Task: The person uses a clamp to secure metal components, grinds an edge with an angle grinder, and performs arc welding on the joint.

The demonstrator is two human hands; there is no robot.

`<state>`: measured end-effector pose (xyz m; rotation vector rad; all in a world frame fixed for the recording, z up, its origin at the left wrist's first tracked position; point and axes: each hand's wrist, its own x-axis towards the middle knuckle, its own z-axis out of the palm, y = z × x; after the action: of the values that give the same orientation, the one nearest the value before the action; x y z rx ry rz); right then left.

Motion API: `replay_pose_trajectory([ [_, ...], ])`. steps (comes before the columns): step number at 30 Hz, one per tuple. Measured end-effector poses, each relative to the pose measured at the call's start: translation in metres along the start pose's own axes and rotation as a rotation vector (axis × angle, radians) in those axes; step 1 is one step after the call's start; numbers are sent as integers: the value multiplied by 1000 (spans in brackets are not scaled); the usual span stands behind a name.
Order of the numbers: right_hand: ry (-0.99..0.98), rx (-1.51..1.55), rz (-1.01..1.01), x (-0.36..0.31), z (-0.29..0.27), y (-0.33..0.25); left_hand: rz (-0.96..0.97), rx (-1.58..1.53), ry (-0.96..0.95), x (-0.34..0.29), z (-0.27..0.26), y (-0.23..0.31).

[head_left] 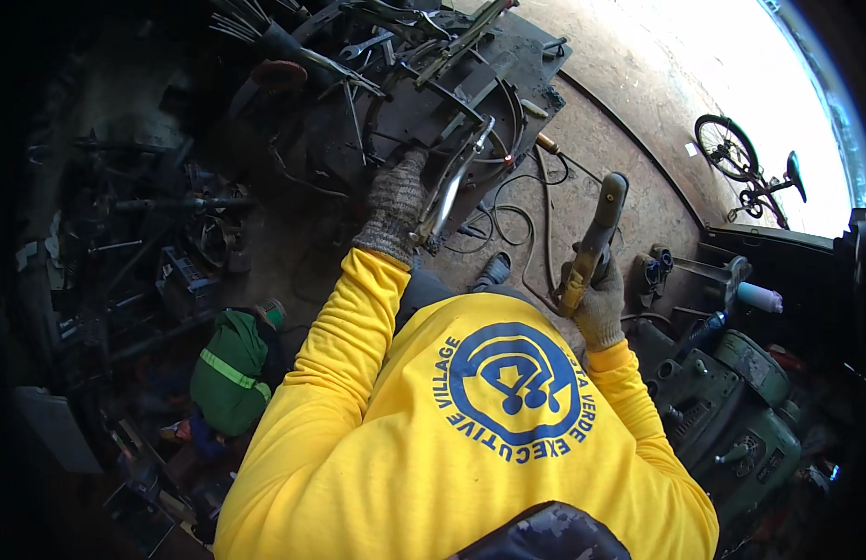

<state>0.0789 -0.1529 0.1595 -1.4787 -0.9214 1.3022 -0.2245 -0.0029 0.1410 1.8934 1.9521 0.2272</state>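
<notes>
My left hand [395, 203], in a grey knitted glove, is at the near edge of a dark metal workbench [325, 140]. Its fingers curl over the near side of a round metal frame [520, 117], partly hidden. Just right of that hand lies a silver metal bar or clamp [454, 189], slanting across the frame. A small orange glow shows on the frame's right side. In my gloved right hand [598, 308] is a long dark-brown tool [603, 219] with a rounded upper end and a yellow lower part; its exact kind I cannot make out.
Wrenches [366, 45] and thin rods [239, 21] crowd the bench. Cables [545, 224] loop over the floor beyond my right hand, near a tool handle [547, 143]. Green machinery [732, 420] stands right, a bicycle [746, 168] outside, a green bag [229, 373] at left.
</notes>
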Motion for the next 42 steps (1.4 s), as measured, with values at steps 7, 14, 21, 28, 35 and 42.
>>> replay_pose_trajectory([
  [7,-86,89,-32,-38,54,-29,-107,-650,-169,-3,-18,10],
  [14,-110,-448,-237,-56,154,-83,-23,-361,-407,-6,-33,30],
  [21,-4,-545,-109,-52,198,-101,207,-682,-191,-11,31,18],
  [28,-35,-721,-236,-49,210,-118,213,-748,-158,-16,19,11],
  [35,-117,-876,-304,-23,190,-146,209,-783,-132,-18,15,13],
  [42,-401,-1071,-367,37,165,-202,163,-829,-57,-18,15,16],
])
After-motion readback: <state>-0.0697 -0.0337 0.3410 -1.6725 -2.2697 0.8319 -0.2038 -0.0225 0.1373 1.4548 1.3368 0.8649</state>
